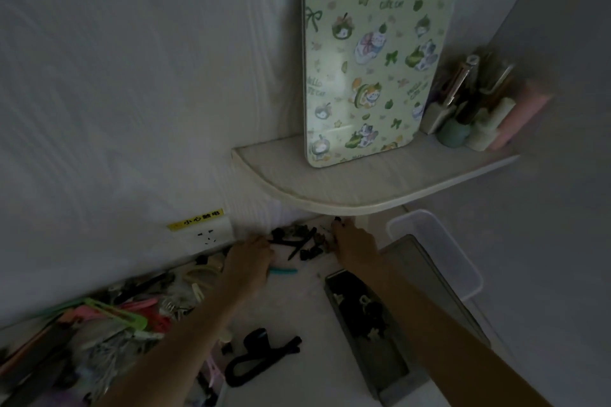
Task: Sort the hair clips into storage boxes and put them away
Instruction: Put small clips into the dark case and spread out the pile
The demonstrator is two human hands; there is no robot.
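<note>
Far left, a mixed heap of coloured plastic hair clips (115,314) lay unsorted against the wall. Left hand (248,261) rested at a small cluster of dark clips (297,241) under the shelf, fingers curled, grip unclear. Right hand (353,241) reached the same cluster, fingers extended, seemingly holding nothing. Grey rectangular storage box (396,377) held a few dark clips; clear plastic box (463,261) looked empty. Judged early: most clips remained out.
</note>
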